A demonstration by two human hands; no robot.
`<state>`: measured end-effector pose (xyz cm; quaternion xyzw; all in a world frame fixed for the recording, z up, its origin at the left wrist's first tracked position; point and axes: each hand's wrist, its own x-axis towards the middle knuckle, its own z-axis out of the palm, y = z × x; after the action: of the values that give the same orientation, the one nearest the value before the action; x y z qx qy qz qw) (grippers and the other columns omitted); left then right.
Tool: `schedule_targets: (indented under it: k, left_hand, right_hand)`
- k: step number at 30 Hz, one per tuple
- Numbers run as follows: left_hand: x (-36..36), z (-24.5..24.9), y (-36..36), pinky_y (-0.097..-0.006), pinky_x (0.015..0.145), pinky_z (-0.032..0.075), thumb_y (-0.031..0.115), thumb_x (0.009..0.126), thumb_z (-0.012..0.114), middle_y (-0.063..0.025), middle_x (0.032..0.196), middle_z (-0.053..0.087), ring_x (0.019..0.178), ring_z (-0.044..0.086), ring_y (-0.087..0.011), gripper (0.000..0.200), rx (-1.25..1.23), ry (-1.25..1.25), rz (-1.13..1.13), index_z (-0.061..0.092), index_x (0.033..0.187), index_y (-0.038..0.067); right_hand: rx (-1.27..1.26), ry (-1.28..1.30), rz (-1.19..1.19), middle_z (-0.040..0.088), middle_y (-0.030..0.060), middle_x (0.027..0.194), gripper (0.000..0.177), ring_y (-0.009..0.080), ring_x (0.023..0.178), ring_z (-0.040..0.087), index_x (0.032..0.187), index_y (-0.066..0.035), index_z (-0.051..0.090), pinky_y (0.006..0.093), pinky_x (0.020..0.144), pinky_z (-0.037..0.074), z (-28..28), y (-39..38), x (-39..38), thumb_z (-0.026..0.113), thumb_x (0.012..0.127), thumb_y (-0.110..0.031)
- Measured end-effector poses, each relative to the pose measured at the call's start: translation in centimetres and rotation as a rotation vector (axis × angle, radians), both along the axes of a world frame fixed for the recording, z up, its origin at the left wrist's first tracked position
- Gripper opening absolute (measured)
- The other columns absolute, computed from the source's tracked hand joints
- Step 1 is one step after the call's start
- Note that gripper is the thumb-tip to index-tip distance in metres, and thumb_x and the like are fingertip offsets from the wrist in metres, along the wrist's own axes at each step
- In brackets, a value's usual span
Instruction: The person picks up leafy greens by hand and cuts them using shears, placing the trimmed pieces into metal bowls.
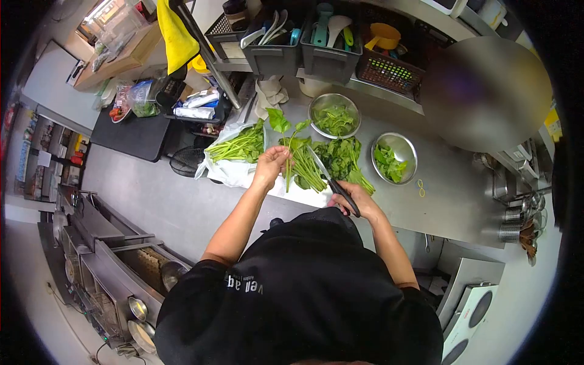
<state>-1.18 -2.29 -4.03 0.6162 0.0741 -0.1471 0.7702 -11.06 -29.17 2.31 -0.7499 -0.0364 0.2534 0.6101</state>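
Observation:
My left hand (pixel 274 164) pinches a long green leafy stem (pixel 288 173), its broad leaf standing up beyond the fingers. In my right hand (pixel 358 198) are black-handled scissors (pixel 345 198), the blades pointing up and left over cut stalks. A bunch of stalks (pixel 309 173) and a darker pile of leafy greens (pixel 340 158) lie between the hands, partly over a white board (pixel 298 194). On the left, more stems (pixel 240 146) rest in a white plastic bag (pixel 228 173). Beyond the hands, a metal bowl (pixel 354 109) holds leaves; a second metal bowl (pixel 413 155) on the right does too.
Utensil bins (pixel 274 61) and a black basket (pixel 389 73) line the shelf above the steel counter (pixel 450 201). A yellow cloth (pixel 176 36) hangs by a post. A yellow rubber band (pixel 421 188) lies near the right bowl. A black fan (pixel 185 160) stands left.

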Motion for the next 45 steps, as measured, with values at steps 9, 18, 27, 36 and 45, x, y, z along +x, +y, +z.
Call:
schedule_targets:
  k: [9, 18, 27, 36, 45]
  left_hand:
    - [-1.2, 1.6, 1.7, -0.0336, 0.071, 0.058, 0.018, 0.096, 0.055, -0.0041, 0.089, 0.062, 0.075, 0.066, -0.0188, 0.014, -0.123, 0.115, 0.026, 0.056, 0.101, 0.005]
    - [-2.8, 2.4, 5.8, -0.0353, 0.072, 0.059, 0.018, 0.096, 0.054, -0.0034, 0.088, 0.062, 0.076, 0.065, -0.0185, 0.015, -0.111, 0.157, 0.089, 0.058, 0.102, 0.005]
    - [-3.5, 0.6, 10.9, -0.0302, 0.061, 0.056, 0.017, 0.095, 0.056, -0.0055, 0.084, 0.062, 0.064, 0.061, -0.0164, 0.018, 0.035, 0.052, 0.177, 0.059, 0.102, 0.001]
    - [-3.1, -0.2, 15.8, -0.0312, 0.063, 0.058, 0.021, 0.097, 0.053, -0.0015, 0.083, 0.060, 0.062, 0.062, -0.0151, 0.018, 0.063, 0.209, 0.161, 0.059, 0.100, 0.005]
    - [-2.5, -0.5, 17.2, -0.0282, 0.060, 0.056, 0.011, 0.092, 0.052, -0.0006, 0.082, 0.060, 0.060, 0.058, -0.0120, 0.011, 0.113, 0.216, 0.108, 0.060, 0.099, 0.006]
  right_hand:
    - [0.102, 0.119, 0.088, 0.067, 0.0110, 0.073, 0.037, 0.0095, 0.046, 0.053, 0.093, -0.001, 0.057, 0.0243, 0.044, 0.044, 1.9, 4.3, 1.7, 0.056, 0.094, -0.037]
    - [0.076, 0.128, 0.178, 0.067, 0.0121, 0.071, 0.045, 0.0100, 0.046, 0.054, 0.086, -0.001, 0.056, 0.0246, 0.043, 0.045, 2.1, 8.5, 3.0, 0.054, 0.093, -0.046]
    - [0.043, 0.156, 0.333, 0.066, 0.0130, 0.067, 0.054, 0.0114, 0.043, 0.054, 0.082, -0.001, 0.056, 0.0250, 0.041, 0.043, 2.1, 13.1, 4.8, 0.052, 0.091, -0.055]
    - [0.042, 0.188, 0.435, 0.066, 0.0146, 0.067, 0.062, 0.0117, 0.041, 0.054, 0.083, 0.000, 0.057, 0.0258, 0.038, 0.041, 0.8, 16.3, 7.5, 0.051, 0.088, -0.062]
    - [0.026, 0.241, 0.478, 0.067, 0.0182, 0.073, 0.065, 0.0122, 0.042, 0.053, 0.091, 0.000, 0.055, 0.0265, 0.039, 0.041, 1.4, 16.3, 8.1, 0.050, 0.087, -0.065]
